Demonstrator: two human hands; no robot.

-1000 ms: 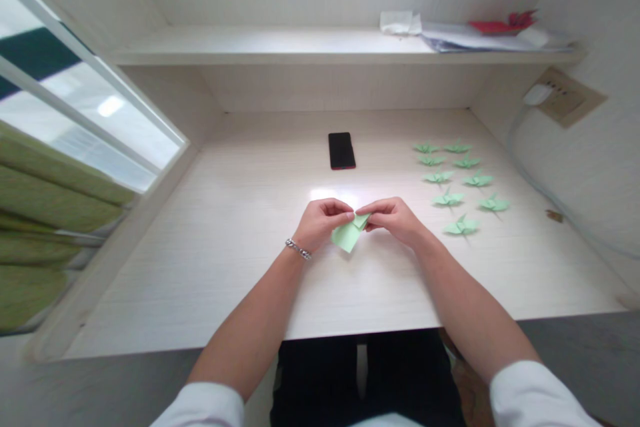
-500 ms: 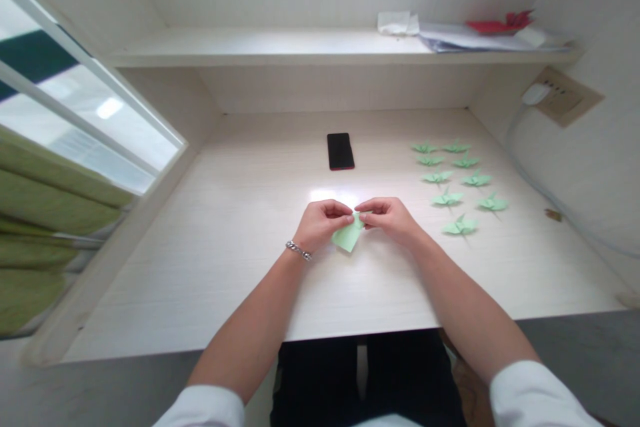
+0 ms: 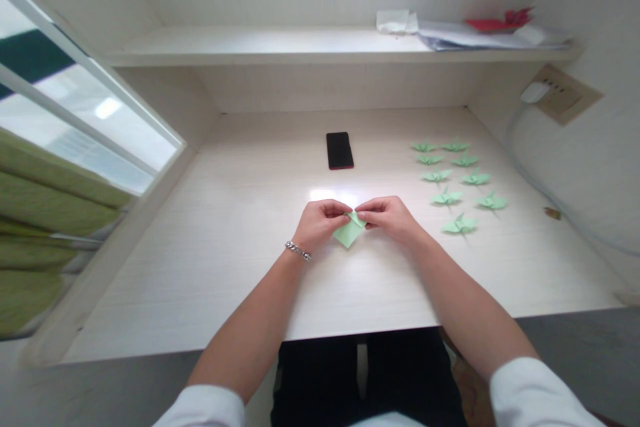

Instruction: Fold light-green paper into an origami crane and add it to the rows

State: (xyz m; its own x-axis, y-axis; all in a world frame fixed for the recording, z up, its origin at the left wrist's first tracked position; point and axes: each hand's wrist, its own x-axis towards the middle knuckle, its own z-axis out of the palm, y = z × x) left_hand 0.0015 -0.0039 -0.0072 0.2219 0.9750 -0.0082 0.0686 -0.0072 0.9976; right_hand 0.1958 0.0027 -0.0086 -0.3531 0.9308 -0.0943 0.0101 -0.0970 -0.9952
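Note:
A folded piece of light green paper [image 3: 349, 233] is pinched between both hands over the middle of the desk, one corner pointing toward me. My left hand [image 3: 324, 220] grips its left upper edge between thumb and fingers. On the other side, my right hand [image 3: 387, 215] pinches the upper right part, with the fingertips of both hands almost touching. A narrow folded strip shows along the paper's upper right. Several green paper cranes [image 3: 459, 225] stand in two rough columns on the right.
Beyond my hands lies a black phone [image 3: 340, 150] on the desk [image 3: 210, 233]. A shelf [image 3: 270, 47] above holds papers [image 3: 465, 37] and a red item [image 3: 517, 16]. At right, a white cable [image 3: 530, 180] runs from a wall socket [image 3: 567, 95].
The paper has turned slightly between my fingers, and its lower corner has shifted up a little. Both hands stay in nearly the same place.

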